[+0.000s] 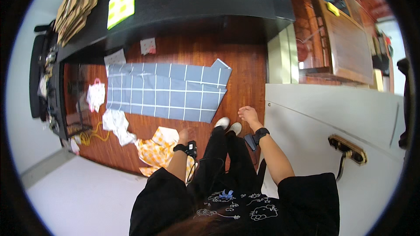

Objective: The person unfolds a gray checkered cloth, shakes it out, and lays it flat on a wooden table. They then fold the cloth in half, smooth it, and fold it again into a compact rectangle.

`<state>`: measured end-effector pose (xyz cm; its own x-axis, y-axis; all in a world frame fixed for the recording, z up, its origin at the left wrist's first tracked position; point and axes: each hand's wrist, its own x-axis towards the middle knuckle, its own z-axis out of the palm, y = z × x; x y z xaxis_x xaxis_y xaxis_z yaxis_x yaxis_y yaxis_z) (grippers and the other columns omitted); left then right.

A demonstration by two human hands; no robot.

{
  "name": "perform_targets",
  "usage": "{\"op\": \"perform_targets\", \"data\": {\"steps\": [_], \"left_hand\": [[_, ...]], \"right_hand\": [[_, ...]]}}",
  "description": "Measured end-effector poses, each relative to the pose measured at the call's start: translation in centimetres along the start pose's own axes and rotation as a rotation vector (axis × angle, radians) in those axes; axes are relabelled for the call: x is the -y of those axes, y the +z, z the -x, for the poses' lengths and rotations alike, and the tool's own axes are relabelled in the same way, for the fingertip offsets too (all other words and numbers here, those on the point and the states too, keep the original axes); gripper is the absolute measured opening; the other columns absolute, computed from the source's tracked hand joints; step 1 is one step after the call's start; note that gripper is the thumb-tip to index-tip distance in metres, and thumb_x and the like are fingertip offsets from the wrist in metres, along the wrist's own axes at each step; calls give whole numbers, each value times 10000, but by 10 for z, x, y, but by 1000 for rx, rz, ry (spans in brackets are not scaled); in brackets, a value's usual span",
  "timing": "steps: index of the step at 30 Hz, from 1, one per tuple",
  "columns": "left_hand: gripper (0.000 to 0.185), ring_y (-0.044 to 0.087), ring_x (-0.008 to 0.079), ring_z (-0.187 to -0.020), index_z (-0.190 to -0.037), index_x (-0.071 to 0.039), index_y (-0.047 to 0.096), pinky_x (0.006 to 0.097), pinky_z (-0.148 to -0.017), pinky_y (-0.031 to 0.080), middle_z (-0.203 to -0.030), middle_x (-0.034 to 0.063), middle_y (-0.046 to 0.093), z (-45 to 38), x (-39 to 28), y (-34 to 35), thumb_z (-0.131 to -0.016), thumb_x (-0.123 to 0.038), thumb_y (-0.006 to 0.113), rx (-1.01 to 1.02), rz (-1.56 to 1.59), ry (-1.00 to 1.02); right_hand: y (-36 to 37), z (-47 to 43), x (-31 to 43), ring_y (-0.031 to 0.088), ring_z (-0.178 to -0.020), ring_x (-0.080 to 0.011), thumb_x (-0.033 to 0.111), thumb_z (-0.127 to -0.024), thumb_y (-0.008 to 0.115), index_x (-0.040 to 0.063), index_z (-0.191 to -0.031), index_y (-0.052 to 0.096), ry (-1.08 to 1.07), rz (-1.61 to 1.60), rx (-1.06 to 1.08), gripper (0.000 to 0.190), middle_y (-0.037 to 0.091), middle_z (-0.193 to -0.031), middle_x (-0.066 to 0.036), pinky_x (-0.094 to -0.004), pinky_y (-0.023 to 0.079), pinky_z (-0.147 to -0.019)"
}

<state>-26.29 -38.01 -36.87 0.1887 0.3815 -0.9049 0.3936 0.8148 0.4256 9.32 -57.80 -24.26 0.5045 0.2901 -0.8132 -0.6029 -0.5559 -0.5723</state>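
Observation:
On the wooden floor, a grey-blue cloth with white grid lines (157,91) lies spread in a long folded strip, one corner turned up at its right end. My right hand (248,114) hangs above bare floor beside the white door, fingers slightly apart and holding nothing. My left hand (184,136) is down by a yellow-and-white checked cloth (154,152) that lies crumpled; its fingers blur into the floor colour. Whether it touches that cloth is unclear. A white garment (118,126) rests between the checked cloth and the grid cloth.
A black desk (197,0) spans the far side, bearing paper bags (78,6) and a yellow checked cloth (121,6). Small printed garments (96,95) and a yellow cable (93,136) lie at left. The white door (305,131) with a brass handle (347,150) stands right.

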Motion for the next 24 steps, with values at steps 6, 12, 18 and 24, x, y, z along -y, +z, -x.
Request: {"op": "perform_targets", "data": {"steps": [6,12,18,24], "left_hand": [[178,544,224,-649,-923,-60,618,382,-551,478,-756,65,555,-86,68,80,-904,-188,495,-54,-44,-3],[328,502,230,-621,-1074,-54,537,389,-529,490,-814,85,462,-226,156,109,-843,-270,625,-200,-54,-267],[449,552,245,-720,-1162,-14,548,385,-631,528,-936,125,519,-332,233,107,-799,-230,701,-341,79,-98],[525,584,188,-704,-1240,-9,497,302,-546,457,-947,117,590,-376,282,112,-736,8,643,-653,503,32]], "right_hand": [[14,-154,-14,659,-993,-327,235,-844,588,129,-961,734,-269,630,-43,215,704,-1029,-143,-386,512,-884],[57,-381,-103,649,-991,-372,235,-819,599,106,-983,722,-207,818,-88,242,692,-1019,-192,-412,502,-910],[84,-517,-162,509,-1197,-372,170,-793,634,81,-1265,557,-550,935,-90,486,510,-1354,-155,-446,443,-995],[95,-585,-132,347,-1341,-310,269,-754,727,139,-1411,422,-733,1287,-99,736,422,-1437,-83,-505,322,-1079]]}}
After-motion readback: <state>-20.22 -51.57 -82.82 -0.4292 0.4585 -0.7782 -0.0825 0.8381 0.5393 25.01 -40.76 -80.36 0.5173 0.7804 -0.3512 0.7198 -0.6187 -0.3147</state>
